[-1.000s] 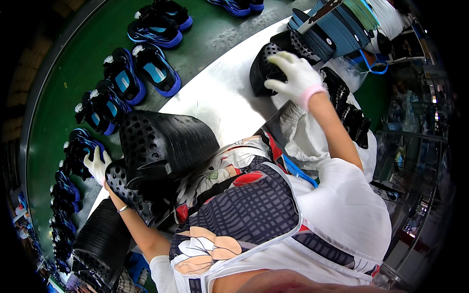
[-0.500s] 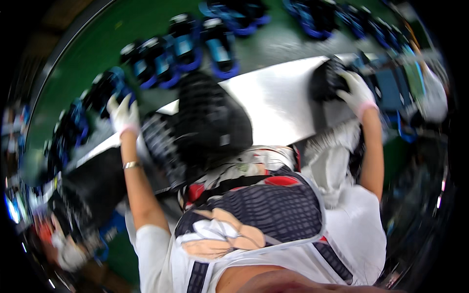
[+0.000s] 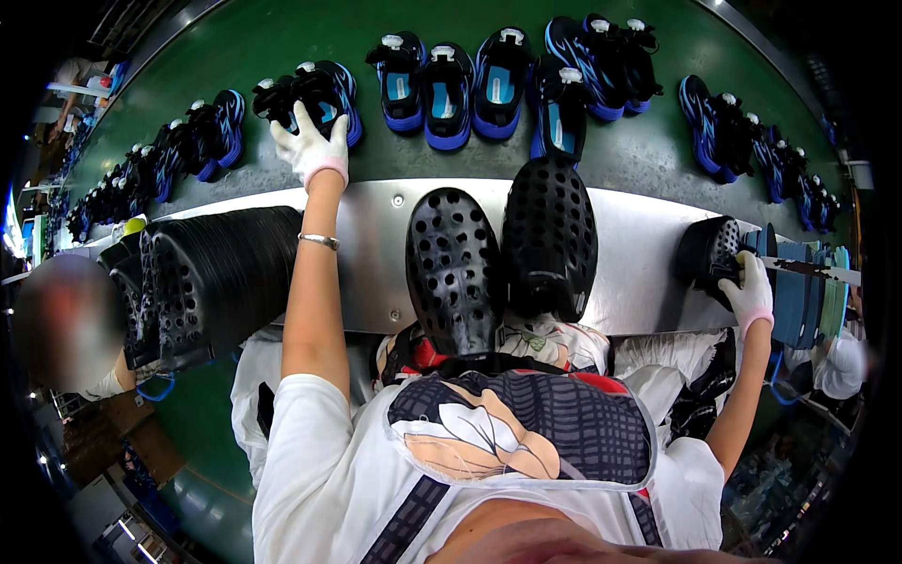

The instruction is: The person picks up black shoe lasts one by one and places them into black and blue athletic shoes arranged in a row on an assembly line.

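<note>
My left hand [image 3: 313,146], in a white glove, reaches to the back left with its fingers spread over a black-and-blue shoe [image 3: 327,101]; whether the fingertips touch it is hard to tell. At the right, my gloved right hand [image 3: 749,289] has its fingers bent against the end of a black perforated shoe-shaped shell [image 3: 711,246], gripping its edge. Before me, two larger shells, a left one [image 3: 453,268] and a right one [image 3: 550,235], lie side by side with their round holes facing up. The left one overhangs the near edge of the metal shelf [image 3: 639,254].
A thick stack of black shells [image 3: 230,268] lies on the left of the shelf. Blue flat pieces [image 3: 794,291] stand upright at the right. Several shoes [image 3: 498,85] line the green belt [image 3: 376,174] behind. A person's blurred form [image 3: 70,320] is at far left.
The view has swung and sharpened. My left hand now lies over the shoes farther right in the picture. My right hand stays at the black shell on the right.
</note>
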